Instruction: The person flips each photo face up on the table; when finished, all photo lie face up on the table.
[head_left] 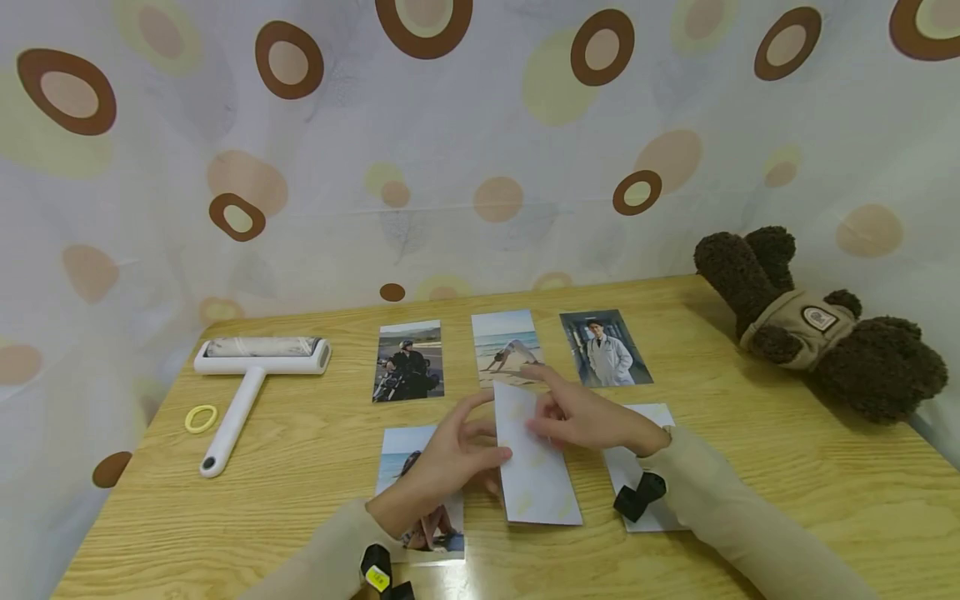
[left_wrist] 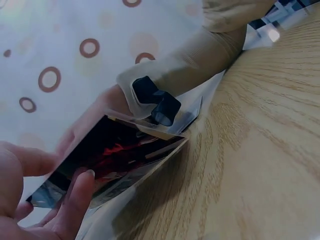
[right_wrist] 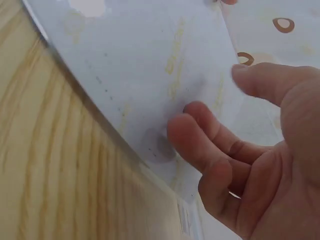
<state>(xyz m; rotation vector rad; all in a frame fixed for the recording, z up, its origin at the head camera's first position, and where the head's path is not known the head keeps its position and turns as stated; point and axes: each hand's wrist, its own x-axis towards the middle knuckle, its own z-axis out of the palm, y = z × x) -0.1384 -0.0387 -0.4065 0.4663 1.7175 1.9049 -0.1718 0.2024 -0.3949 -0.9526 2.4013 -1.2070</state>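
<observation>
My left hand [head_left: 461, 450] grips a photo card [head_left: 536, 479] along its left edge, tilted up from the table with its white back toward the head camera. In the left wrist view its picture side [left_wrist: 125, 155] is dark with red patches. My right hand [head_left: 585, 414] is close to the white back [right_wrist: 140, 60], fingers loosely bent and thumb apart; whether a fingertip touches the card is unclear. A beach photo [head_left: 395, 458] lies partly hidden beneath the left hand and forearm. Under the right wrist rests a white-backed card [head_left: 651, 518].
Across the back lie a motorcyclist photo [head_left: 408, 360], a beach photo with a bending person [head_left: 506, 333] and a white-coat photo [head_left: 609, 352]. A lint roller [head_left: 240, 412] and yellow ring [head_left: 201, 419] are at the left, a brown plush bear [head_left: 810, 321] at the right.
</observation>
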